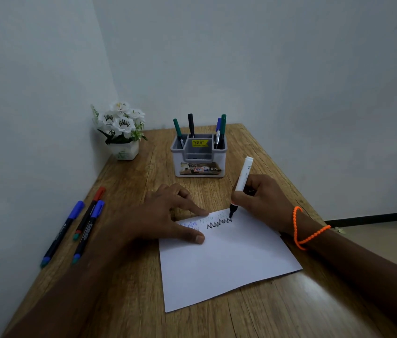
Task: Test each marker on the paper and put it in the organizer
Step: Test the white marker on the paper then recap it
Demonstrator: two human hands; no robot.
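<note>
One wooden table (131,276) fills the corner, and on it lies one sheet of white paper (229,259), directly under both hands. The left hand (165,215) lies flat with fingers spread and straight, its thumb and forefinger pressing the paper's far left part and gripping nothing. The right hand (263,201), with one orange cord bracelet (301,234) at its wrist, has its fingers curled tight round one white-barrelled marker (241,184), which is tilted with its black tip touching the paper at the right end of a black zigzag line (218,224); fainter scribbles lie just left of that line, beside the left forefinger. Beyond the gripped marker, well apart from it, stands one grey organizer (198,164) holding four markers upright: a green one (177,130) in its left compartment, a black one (190,125) at the back middle, and a blue one (218,130) and a green one (223,128) together in the right compartment. Far to the left of both hands lie three capped markers side by side: two blue-capped (63,230) (87,232) with a red-capped one (90,213) between them. One small pot of white flowers (121,130) stands in the far left corner.
</note>
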